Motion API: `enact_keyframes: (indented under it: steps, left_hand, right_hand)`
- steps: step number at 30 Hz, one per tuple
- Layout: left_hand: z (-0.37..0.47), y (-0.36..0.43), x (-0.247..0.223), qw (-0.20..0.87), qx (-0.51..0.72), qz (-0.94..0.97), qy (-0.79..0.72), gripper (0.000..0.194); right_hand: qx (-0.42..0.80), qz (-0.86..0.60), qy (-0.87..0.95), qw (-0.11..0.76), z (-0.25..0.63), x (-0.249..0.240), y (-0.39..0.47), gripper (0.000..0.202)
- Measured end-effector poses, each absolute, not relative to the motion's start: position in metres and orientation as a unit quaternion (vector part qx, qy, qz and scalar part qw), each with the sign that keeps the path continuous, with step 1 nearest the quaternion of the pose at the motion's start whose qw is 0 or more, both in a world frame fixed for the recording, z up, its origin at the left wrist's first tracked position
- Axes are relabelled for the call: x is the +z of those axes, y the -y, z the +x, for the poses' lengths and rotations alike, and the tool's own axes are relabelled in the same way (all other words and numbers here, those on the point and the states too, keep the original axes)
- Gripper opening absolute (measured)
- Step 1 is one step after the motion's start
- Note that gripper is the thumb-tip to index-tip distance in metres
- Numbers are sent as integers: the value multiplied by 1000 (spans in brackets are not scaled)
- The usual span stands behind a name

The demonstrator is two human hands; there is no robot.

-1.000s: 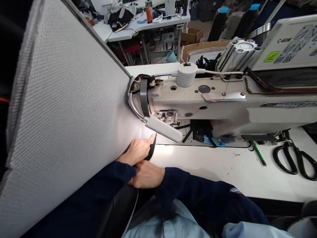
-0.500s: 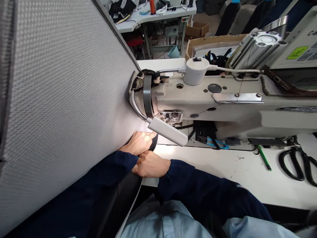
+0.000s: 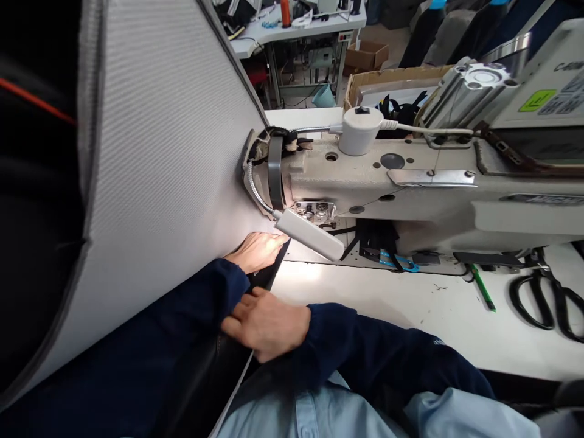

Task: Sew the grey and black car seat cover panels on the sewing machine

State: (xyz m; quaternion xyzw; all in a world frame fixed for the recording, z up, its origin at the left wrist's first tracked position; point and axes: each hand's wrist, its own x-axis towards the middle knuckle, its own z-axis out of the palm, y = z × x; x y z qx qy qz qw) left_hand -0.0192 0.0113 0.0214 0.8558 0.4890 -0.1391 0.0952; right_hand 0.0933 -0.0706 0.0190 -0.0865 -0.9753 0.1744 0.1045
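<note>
Panel of light-grey, fine-textured fabric (image 3: 173,176) with dark edging fills much of the left side, standing steeply just beside the head end of a cream metal sewing machine (image 3: 424,207). Its far edge slants down and to the right, pointing at the machine head; its left rim drops from the top, then bends away to the lower left. The panel runs out of view, so its full long axis cannot be told.

At its foot lies a smooth black leather-like strip (image 3: 264,277), its long axis slanting up and to the right, the narrower end pointing towards the area under a slim white bar-shaped lamp (image 3: 310,235).

The left hand (image 3: 258,252) rests at the panel's foot, knuckles up, index finger stretched towards the lit patch by the lamp; the other fingers are bent, and whether they pinch the material cannot be told. The right hand (image 3: 271,322), slightly blurred, is nearer the body over the black strip, fingers curled down; a grasp cannot be confirmed. The hands are apart.

On the white worktop (image 3: 365,298) to the right, a green pen-like tool (image 3: 483,289) lies near black-handled scissors (image 3: 558,301).
</note>
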Motion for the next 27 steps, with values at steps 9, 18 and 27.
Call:
enact_keyframes:
  steps: [9,18,27]
  left_hand:
    - [-52,33,31,140,-163,877,-431,59]
    - [-41,38,15,86,-199,891,-398,59]
    - [-42,5,6,117,-110,914,-372,31]
  right_hand:
    - [135,-89,978,132,112,-16,103,13]
    - [94,-107,978,154,106,-23,86,12]
    - [62,-175,971,150,113,-19,56,20]
